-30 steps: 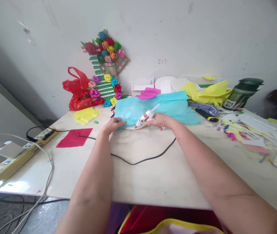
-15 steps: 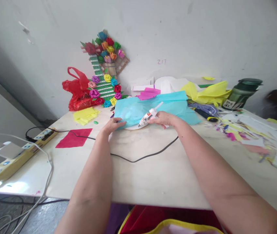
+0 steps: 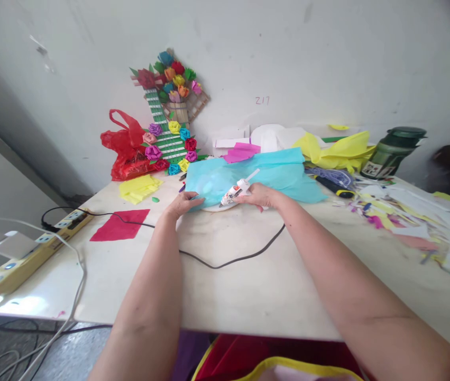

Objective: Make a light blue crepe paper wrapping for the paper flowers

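Note:
My right hand (image 3: 257,196) is closed round a white hot glue gun (image 3: 232,193). A glue stick juts from its back end, and its nozzle points down and left at the near edge of a light blue paper sheet (image 3: 276,172). Under that edge shows the pale rim of a white piece (image 3: 219,210), mostly covered by the sheet. With thumb and fingers my left hand (image 3: 185,203) pinches the sheet's left front corner. The gun's black cord (image 3: 225,265) runs over the table beneath my forearms.
A yellow power strip (image 3: 30,264) lies at left, near a red paper square (image 3: 120,225). Behind stand a red plastic bag (image 3: 124,148) and a paper-flower craft (image 3: 169,137). At right are a green bottle (image 3: 393,153), a black-and-yellow tool (image 3: 333,187) and paper scraps (image 3: 411,217).
My right hand has shifted the glue gun slightly left along the sheet's near edge, and the cord has moved a little with it. My left hand stays in place.

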The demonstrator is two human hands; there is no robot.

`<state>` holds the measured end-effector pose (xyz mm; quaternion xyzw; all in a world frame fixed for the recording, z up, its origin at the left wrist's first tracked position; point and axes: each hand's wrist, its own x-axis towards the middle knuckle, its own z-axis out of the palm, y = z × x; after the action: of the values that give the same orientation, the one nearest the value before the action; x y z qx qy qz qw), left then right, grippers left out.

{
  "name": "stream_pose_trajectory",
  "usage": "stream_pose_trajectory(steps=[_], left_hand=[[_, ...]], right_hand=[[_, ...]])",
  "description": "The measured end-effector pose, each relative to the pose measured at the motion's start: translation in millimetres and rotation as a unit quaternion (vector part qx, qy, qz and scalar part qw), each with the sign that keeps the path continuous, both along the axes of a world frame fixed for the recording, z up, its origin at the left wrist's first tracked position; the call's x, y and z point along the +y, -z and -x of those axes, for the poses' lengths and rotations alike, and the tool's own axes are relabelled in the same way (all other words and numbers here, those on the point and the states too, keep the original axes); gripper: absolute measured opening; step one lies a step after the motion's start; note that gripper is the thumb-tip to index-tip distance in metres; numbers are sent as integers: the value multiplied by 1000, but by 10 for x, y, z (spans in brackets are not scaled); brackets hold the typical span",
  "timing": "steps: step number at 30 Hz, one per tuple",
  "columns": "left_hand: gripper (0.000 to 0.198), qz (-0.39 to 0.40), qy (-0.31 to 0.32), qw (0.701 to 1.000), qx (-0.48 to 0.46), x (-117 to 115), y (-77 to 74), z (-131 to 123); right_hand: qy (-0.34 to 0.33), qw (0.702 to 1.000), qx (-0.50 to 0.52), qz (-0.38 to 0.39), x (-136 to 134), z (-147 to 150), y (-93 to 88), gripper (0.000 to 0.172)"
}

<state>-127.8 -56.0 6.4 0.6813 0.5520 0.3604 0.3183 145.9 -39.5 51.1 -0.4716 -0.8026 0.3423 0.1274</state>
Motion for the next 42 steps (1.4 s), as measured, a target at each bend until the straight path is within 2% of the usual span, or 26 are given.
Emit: stream_pose_trajectory(steps=[9,15,19,24,27,31,37,42], left_hand=[[38,7,-3,1000,10,10,4,13],[38,13,-10,1000,26,-4,-23,-2],[39,7,-14,998,53,-5,-47,-5],[38,-6,-9,994,104,-11,-88,10],[36,-19,-6,992,126,-2,-97,30],[37,-24,-3,991,133,11,-121,37],[41,-17,25,993,118,-46,-234,-28],[46,9,30,995,95,-69,-240,-64]], right_hand=[[0,1000,0,-3,48,-87,-6,48],[-9,998,46,33,58,-153,-44,45],[-26,992,116,52,36,-203,-81,43],[-29,968,242,57,0,-130,-71,33],[-5,941,333,60,-10,-31,-49,26],[31,918,389,67,-7,70,-21,25],[59,900,418,107,24,121,45,28],[58,918,376,109,14,89,28,30]])
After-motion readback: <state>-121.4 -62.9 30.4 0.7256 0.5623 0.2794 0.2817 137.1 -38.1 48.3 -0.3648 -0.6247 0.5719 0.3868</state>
